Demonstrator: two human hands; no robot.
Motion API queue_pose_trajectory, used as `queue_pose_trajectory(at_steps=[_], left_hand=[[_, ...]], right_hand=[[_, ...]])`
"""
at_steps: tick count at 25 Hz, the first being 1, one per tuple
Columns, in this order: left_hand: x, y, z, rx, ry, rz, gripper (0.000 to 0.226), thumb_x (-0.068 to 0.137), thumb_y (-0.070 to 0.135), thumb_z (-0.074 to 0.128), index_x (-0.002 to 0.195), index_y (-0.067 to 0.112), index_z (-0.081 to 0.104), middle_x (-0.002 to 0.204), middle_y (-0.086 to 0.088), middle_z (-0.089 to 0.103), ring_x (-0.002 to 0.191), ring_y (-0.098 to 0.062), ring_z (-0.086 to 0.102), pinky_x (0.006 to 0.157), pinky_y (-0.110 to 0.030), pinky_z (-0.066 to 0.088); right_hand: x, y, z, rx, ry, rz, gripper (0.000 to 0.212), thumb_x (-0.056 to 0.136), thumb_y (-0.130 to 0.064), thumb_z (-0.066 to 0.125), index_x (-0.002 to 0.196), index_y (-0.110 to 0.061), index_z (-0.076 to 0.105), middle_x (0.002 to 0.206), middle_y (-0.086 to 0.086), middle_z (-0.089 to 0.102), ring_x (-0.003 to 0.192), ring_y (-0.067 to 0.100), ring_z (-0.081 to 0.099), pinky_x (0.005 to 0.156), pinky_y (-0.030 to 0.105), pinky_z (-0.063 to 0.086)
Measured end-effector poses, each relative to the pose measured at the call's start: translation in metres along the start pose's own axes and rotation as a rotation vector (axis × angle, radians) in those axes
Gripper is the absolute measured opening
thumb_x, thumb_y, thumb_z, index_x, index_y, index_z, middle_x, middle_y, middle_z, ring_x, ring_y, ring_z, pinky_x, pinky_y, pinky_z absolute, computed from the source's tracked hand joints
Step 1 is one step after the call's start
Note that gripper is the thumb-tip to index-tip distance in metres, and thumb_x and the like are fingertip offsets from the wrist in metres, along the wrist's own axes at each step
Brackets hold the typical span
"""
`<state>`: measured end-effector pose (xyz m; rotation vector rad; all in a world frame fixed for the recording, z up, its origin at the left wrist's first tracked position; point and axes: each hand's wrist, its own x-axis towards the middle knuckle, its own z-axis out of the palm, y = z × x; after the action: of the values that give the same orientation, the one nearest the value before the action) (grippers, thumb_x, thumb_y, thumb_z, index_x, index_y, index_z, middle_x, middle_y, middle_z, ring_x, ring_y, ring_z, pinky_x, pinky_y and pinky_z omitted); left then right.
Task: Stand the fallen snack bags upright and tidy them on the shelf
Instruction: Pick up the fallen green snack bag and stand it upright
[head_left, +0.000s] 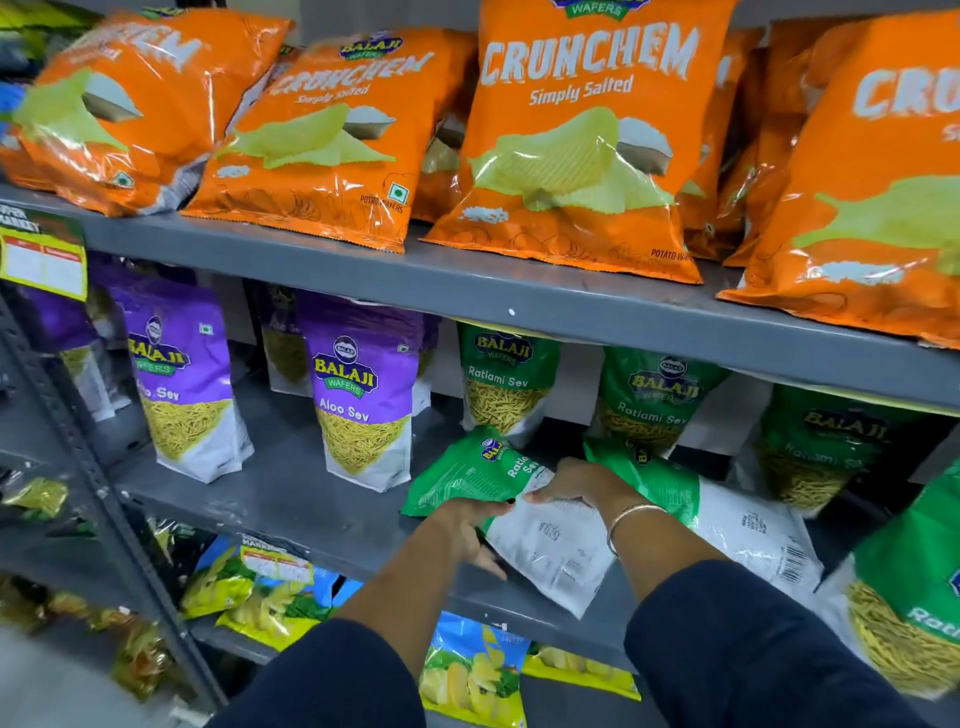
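— Head view first: what's the big picture?

— Grey shelf (291, 499) at the middle level, purple Aloo Sev bags (363, 395) standing to the left, green Ratlami Sev bags (506, 379) standing at the back. Two green bags lie flat at the front. I'm on the nearer fallen bag (545, 545); the second fallen bag (727, 519) lies just beside it to the right.

— How does it lie?

— On its face, back panel up, long axis slanting from the green top at the back left to the white bottom at the front right, which overhangs the shelf edge. It sits directly under both my hands, neither one nearer.

— And your hands?

— My left hand (470, 530) is curled round the left edge, thumb on top and fingers underneath, gripping it. My right hand (574, 486), bangle (631, 519) on the wrist, lies palm down on the middle of the bag, fingers bent and pinching the film near the left thumb. I reckon I must swing the white end down to stand it.
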<state>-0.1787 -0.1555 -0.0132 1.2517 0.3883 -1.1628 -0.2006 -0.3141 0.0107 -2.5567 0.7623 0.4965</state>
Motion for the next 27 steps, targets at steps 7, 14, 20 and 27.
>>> queue_pose_trajectory(at_steps=[7, 14, 20, 27], left_hand=[[-0.023, 0.03, -0.005, 0.383, 0.012, 0.33, 0.027, 0.079, -0.004, 0.065, 0.099, 0.011, 0.056, 0.079, -0.003, 0.062, 0.07, -0.018, 0.056, 0.085, -0.042, 0.049], [-0.02, 0.069, -0.015, 0.773, 0.266, 0.88, 0.053, 0.064, -0.005, 0.076, 0.115, 0.0, 0.063, 0.114, -0.013, 0.068, 0.093, -0.013, 0.061, 0.08, -0.023, 0.048], [-0.01, 0.075, -0.04, 1.043, 0.135, 0.683, 0.072, 0.062, -0.002, 0.067, 0.13, 0.003, 0.046, 0.116, -0.015, 0.063, 0.11, -0.028, 0.058, 0.09, -0.032, 0.051], [-0.011, 0.074, -0.049, 1.002, 0.125, 0.632, 0.052, 0.08, 0.006, 0.066, 0.127, 0.001, 0.045, 0.097, -0.007, 0.062, 0.079, -0.016, 0.065, 0.077, -0.031, 0.048]], right_hand=[[-0.021, 0.003, -0.014, 0.408, -0.028, -0.002, 0.089, 0.051, -0.043, 0.083, 0.125, -0.004, 0.053, 0.133, 0.012, 0.056, 0.12, 0.029, 0.054, 0.099, 0.036, 0.047], [-0.011, -0.012, 0.011, 0.881, 0.278, -0.133, 0.094, 0.032, -0.01, 0.085, 0.119, 0.004, 0.053, 0.118, 0.025, 0.064, 0.109, 0.034, 0.062, 0.091, 0.049, 0.053], [-0.027, -0.022, 0.013, 0.7, 0.346, 0.076, 0.077, 0.066, -0.034, 0.08, 0.116, 0.007, 0.039, 0.102, 0.017, 0.057, 0.089, 0.029, 0.064, 0.08, 0.04, 0.056], [-0.045, -0.028, 0.025, 0.797, 0.032, 0.004, 0.049, 0.076, -0.004, 0.068, 0.113, -0.009, 0.036, 0.121, 0.011, 0.044, 0.099, 0.022, 0.051, 0.087, 0.036, 0.045]])
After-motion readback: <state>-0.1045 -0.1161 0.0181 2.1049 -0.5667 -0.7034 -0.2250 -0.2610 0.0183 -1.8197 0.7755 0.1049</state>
